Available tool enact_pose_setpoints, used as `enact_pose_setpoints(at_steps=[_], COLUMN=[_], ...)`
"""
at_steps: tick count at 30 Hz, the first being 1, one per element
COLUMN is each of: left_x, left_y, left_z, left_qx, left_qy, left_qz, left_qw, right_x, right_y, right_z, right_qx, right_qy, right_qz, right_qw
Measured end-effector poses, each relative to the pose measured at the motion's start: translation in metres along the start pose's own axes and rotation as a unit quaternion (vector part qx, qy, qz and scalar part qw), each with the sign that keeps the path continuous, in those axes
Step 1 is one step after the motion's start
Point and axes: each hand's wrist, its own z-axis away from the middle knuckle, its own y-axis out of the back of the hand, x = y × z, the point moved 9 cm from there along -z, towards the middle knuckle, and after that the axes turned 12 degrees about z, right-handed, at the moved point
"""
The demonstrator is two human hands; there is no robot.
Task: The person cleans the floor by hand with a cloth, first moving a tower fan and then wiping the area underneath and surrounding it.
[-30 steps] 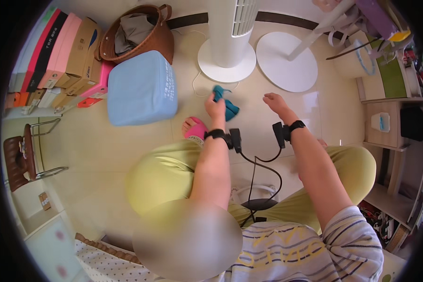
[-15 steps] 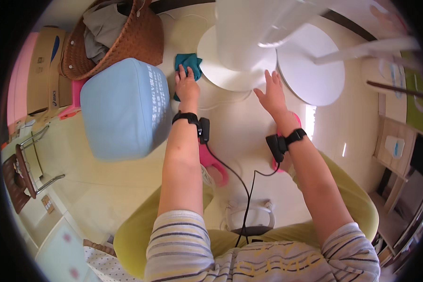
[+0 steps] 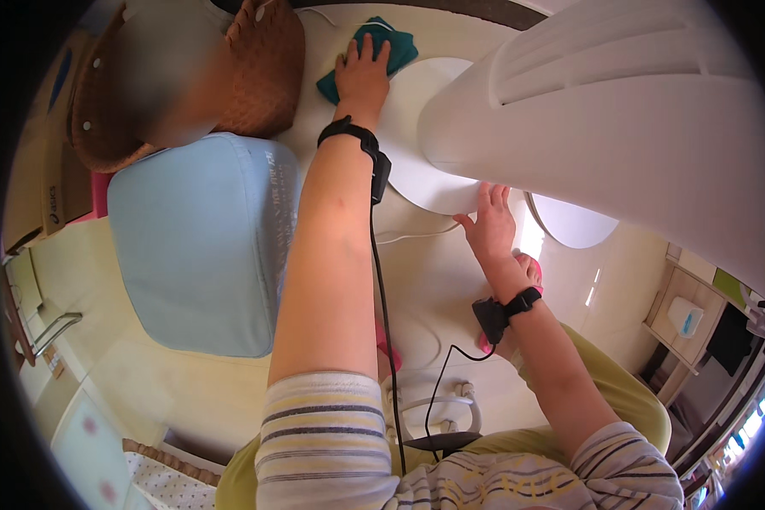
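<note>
A teal cloth (image 3: 404, 47) lies on the floor at the far side, left of a round white base (image 3: 416, 183). My left hand (image 3: 363, 81) rests flat on this cloth with its fingers spread. From the base rises a tall white appliance (image 3: 552, 127) with slots in its casing, filling the upper right. My right hand (image 3: 491, 228) is at the base's near edge, below the appliance. Its thumb stands apart from the raised fingers, and nothing shows in its grasp. Whether the fingertips press on the base I cannot tell.
A light blue padded stool (image 3: 191, 246) stands left of my left forearm, with a brown woven basket (image 3: 268, 72) behind it. Another white disc (image 3: 574, 223) lies partly hidden behind the appliance. A thin white cord (image 3: 421, 234) crosses the floor. Black cables (image 3: 385, 340) hang from my wrist bands.
My left hand has slid the cloth farther away along the floor. My right hand stays by the base. The view has shifted, and the appliance now looms larger across the right.
</note>
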Motion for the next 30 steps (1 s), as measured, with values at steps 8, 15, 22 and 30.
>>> enact_pose_setpoints(at_steps=[8, 15, 22, 30], left_x=[-0.045, -0.031, 0.033, 0.123], left_y=[0.004, 0.014, 0.012, 0.005], left_z=[0.054, 0.193, 0.295, 0.363], left_qx=[0.012, -0.013, -0.003, -0.084], left_qy=[0.15, 0.18, 0.201, 0.162], left_qz=[-0.025, -0.06, -0.069, 0.029], left_qw=[0.988, 0.982, 0.977, 0.983], right_x=[-0.003, 0.003, 0.001, 0.009], right_y=[-0.001, 0.0, -0.004, 0.001], right_z=[0.003, -0.004, -0.008, -0.011], right_qx=[0.058, 0.028, -0.016, -0.186], right_qy=[0.015, -0.01, -0.011, 0.082], right_qz=[0.036, 0.017, 0.051, 0.085], right_qw=[0.998, 0.999, 0.999, 0.975])
